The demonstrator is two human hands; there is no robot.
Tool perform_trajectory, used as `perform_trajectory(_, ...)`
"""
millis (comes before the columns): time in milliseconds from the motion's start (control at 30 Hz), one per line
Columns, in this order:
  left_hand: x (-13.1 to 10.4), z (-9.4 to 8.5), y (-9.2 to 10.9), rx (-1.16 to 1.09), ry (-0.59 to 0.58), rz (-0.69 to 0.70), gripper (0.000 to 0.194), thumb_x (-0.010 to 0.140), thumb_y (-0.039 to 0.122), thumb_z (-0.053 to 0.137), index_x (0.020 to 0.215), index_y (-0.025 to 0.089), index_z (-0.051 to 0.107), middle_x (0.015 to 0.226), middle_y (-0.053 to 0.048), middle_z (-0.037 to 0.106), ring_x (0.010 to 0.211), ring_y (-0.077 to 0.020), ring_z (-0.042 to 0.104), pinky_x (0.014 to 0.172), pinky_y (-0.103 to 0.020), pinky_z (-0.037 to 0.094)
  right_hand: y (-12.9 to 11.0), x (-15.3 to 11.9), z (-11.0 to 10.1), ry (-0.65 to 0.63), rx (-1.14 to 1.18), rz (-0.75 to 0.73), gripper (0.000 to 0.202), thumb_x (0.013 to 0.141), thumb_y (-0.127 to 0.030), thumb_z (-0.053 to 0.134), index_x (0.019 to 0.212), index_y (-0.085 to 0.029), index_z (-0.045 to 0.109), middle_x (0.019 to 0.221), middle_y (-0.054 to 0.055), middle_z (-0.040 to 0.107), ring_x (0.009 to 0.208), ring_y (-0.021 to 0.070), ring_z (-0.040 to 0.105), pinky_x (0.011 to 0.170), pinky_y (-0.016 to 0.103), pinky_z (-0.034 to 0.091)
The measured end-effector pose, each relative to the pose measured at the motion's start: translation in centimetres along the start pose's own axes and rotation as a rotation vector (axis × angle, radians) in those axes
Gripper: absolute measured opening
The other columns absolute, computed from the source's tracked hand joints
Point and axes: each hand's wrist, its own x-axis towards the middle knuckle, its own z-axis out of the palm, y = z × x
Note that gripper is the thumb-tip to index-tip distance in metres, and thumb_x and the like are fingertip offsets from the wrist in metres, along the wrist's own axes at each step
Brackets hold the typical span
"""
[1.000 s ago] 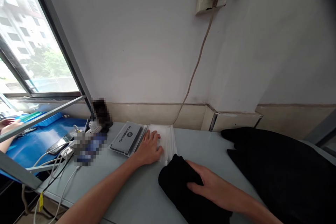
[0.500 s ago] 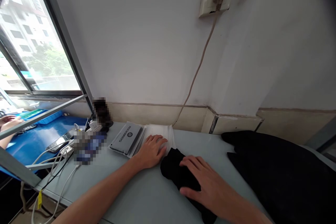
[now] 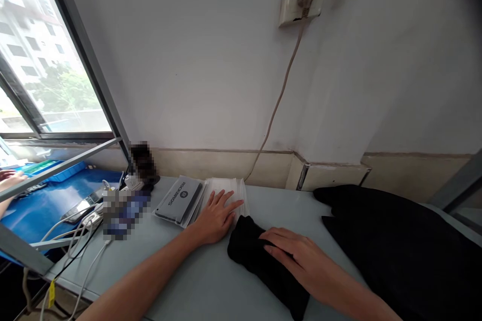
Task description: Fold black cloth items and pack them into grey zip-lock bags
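My left hand (image 3: 216, 218) rests with fingers spread on a stack of clear plastic bags (image 3: 240, 195). Under my right hand (image 3: 301, 256) lies a long, narrow piece of black fabric (image 3: 252, 251). The thumb and fingers of that hand pinch its upper side, raising a small fold. The fabric's far end touches or nearly touches the bags by my left hand. Left of the bags sits a pile of grey ROCKBROS packages (image 3: 181, 198), some in clear film. What kind of garment the black fabric is, I cannot tell.
A large heap of black fabric (image 3: 399, 246) covers the right of the grey table (image 3: 196, 281). On the left are a blurred-out phone (image 3: 130, 215), white cables (image 3: 90, 271) and a metal frame (image 3: 60, 165). Beyond it, another person's hand (image 3: 13, 180) is over a blue table (image 3: 86, 190).
My right hand's fingers and thumb have drawn together on the black fabric, bunching it up. My left hand stays on the bags, and the view has shifted slightly.
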Motion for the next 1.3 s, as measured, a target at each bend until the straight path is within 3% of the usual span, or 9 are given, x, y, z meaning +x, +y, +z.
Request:
perform_trajectory(167, 0.1, -0.1, 0.0, -0.010, 0.020, 0.000, 0.048, 0.108, 0.025, 0.038, 0.155, 0.033, 0.042, 0.163, -0.008, 0.042, 0.155, -0.0292, 0.031, 0.127, -0.063, 0.020, -0.1, 0.1, -2.4, -0.039, 0.381, 0.170, 0.036, 0.099, -0.053, 0.052, 0.084, -0.022, 0.064, 0.083, 0.002, 0.066, 0.079, 0.0217, 0.062, 0.073, 0.032, 0.051)
perform_trajectory(267, 0.2, 0.1, -0.2, -0.025, 0.042, -0.001, 0.048, 0.105, 0.024, 0.044, 0.153, 0.030, 0.043, 0.160, -0.010, 0.045, 0.153, -0.0296, 0.035, 0.127, -0.064, 0.022, 2.8, 1.1, -2.9, 0.220, 0.002, 0.284, 0.034, 0.097, -0.049, 0.048, 0.083, -0.022, 0.061, 0.080, 0.006, 0.064, 0.074, 0.0252, 0.062, 0.064, 0.033, 0.045)
perform_trajectory(400, 0.3, 0.0, 0.0, -0.023, 0.098, 0.002, 0.047, 0.102, 0.018, 0.043, 0.148, 0.026, 0.046, 0.155, -0.011, 0.049, 0.151, -0.0292, 0.038, 0.127, -0.062, 0.024, 5.1, 1.3, -3.3, 0.574, -0.500, 0.199, 0.030, 0.102, -0.040, 0.035, 0.104, -0.023, 0.059, 0.104, 0.013, 0.066, 0.083, 0.0290, 0.064, 0.065, 0.036, 0.042)
perform_trajectory(633, 0.1, -1.7, 2.2, -0.099, 0.143, 0.140, 0.038, 0.104, 0.015, 0.036, 0.134, 0.027, 0.056, 0.137, -0.008, 0.062, 0.134, -0.0215, 0.055, 0.128, -0.055, 0.026, 3.9, -0.1, -4.0, 0.068, -0.249, 0.303, 0.039, 0.094, -0.063, 0.058, 0.081, -0.027, 0.058, 0.067, 0.001, 0.066, 0.063, 0.0232, 0.060, 0.057, 0.031, 0.038)
perform_trajectory(867, -0.4, -2.3, 3.3, -0.197, 0.101, 0.211, 0.033, 0.106, 0.020, 0.041, 0.134, 0.028, 0.057, 0.132, -0.007, 0.065, 0.129, -0.0200, 0.058, 0.126, -0.048, 0.031, 3.6, 0.6, -2.4, 0.156, -0.059, 0.172, 0.040, 0.099, -0.057, 0.054, 0.075, -0.025, 0.047, 0.066, -0.004, 0.048, 0.058, 0.0156, 0.042, 0.055, 0.029, 0.034)
perform_trajectory(1033, -0.9, -3.4, 4.8, -0.349, 0.029, 0.190, 0.060, 0.105, 0.037, 0.054, 0.159, 0.029, 0.031, 0.157, -0.012, 0.045, 0.144, -0.0252, 0.045, 0.120, -0.044, 0.041, 0.4, 0.2, -2.5, 0.058, 0.480, 0.112, 0.038, 0.094, -0.060, 0.064, 0.094, -0.023, 0.060, 0.090, 0.000, 0.061, 0.084, 0.0176, 0.060, 0.080, 0.032, 0.053)
perform_trajectory(1133, -1.1, -3.7, 5.3, -0.318, -0.005, 0.223, 0.052, 0.099, 0.040, 0.065, 0.147, 0.030, 0.050, 0.164, -0.010, 0.034, 0.149, -0.0306, 0.037, 0.121, -0.047, 0.039, 0.3, 0.1, -2.5, -0.030, 0.619, 0.155, 0.041, 0.090, -0.061, 0.069, 0.100, -0.022, 0.060, 0.091, 0.001, 0.063, 0.089, 0.0191, 0.064, 0.084, 0.034, 0.056)
perform_trajectory(1233, -1.1, -3.2, 4.9, -0.306, 0.009, 0.228, 0.016, 0.099, 0.026, 0.062, 0.114, 0.027, 0.067, 0.148, -0.008, 0.052, 0.135, -0.0279, 0.050, 0.115, -0.046, 0.045, 1.7, 0.6, -2.8, 0.152, 0.493, 0.173, 0.041, 0.089, -0.063, 0.066, 0.092, -0.024, 0.055, 0.081, -0.002, 0.061, 0.078, 0.0184, 0.063, 0.070, 0.031, 0.055)
perform_trajectory(1300, -0.9, -2.7, 4.3, -0.332, 0.099, 0.165, 0.014, 0.098, 0.019, 0.057, 0.106, 0.025, 0.067, 0.134, -0.009, 0.059, 0.122, -0.0252, 0.057, 0.108, -0.043, 0.049, 2.7, 1.0, -3.3, 0.394, 0.363, 0.180, 0.042, 0.090, -0.065, 0.062, 0.087, -0.026, 0.051, 0.071, -0.004, 0.056, 0.063, 0.0160, 0.055, 0.055, 0.028, 0.047)
